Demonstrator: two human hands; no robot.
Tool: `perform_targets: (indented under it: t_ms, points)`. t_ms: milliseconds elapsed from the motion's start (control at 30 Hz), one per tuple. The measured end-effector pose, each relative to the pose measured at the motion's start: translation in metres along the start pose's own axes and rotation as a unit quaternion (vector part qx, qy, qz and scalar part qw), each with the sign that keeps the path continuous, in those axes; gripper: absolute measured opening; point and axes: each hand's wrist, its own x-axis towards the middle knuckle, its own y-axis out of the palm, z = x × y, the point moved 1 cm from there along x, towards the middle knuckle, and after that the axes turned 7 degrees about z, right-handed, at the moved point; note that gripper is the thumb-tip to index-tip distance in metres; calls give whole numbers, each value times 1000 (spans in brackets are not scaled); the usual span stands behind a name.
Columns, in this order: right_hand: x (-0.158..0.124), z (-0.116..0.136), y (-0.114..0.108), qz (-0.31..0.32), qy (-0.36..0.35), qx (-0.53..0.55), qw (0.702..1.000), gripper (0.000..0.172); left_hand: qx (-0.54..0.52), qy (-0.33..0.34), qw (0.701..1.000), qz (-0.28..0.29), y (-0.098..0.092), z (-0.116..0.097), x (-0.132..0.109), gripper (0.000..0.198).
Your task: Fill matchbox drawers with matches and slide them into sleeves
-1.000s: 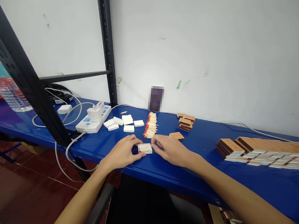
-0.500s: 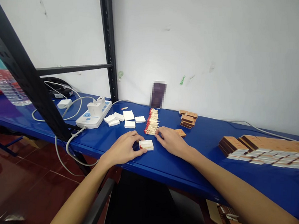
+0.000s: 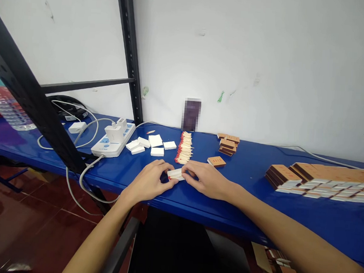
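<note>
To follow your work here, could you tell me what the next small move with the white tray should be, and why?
Probably the right hand should reach for the lone brown sleeve just beyond it: the white tray, pinched between left hand and right, already shows red-tipped matches, and that sleeve lies nearest, apart from the stack.

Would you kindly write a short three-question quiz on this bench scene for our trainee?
1. True or false: the left hand and the right hand both touch the white tray.
2. What lies on the table just behind the tray? A. the match pile B. the bottle C. the power strip
3. Fill in: the lone brown sleeve lies to the ____ of the match pile.
Key: 1 true; 2 A; 3 right.
</note>
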Motion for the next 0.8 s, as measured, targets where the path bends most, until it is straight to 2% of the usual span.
perform_targets:
  t_ms: [167, 333, 500, 800]
  points:
    - [2, -5, 3, -16, 10, -11, 1000, 16, 5, 13, 1000, -8, 0, -1, -1, 28]
    - [6, -22, 4, -57, 97, -55, 992, 16, -12, 16, 1000, -18, -1, -2, -3, 31]
    - [11, -32, 3, -27, 173, -67, 982, 14, -18, 24, 999, -13, -2, -3, -3, 30]
    - [10, -35, 6, 22, 166, -50, 985, 15, -11, 25, 1000, 16, -1, -2, 0, 35]
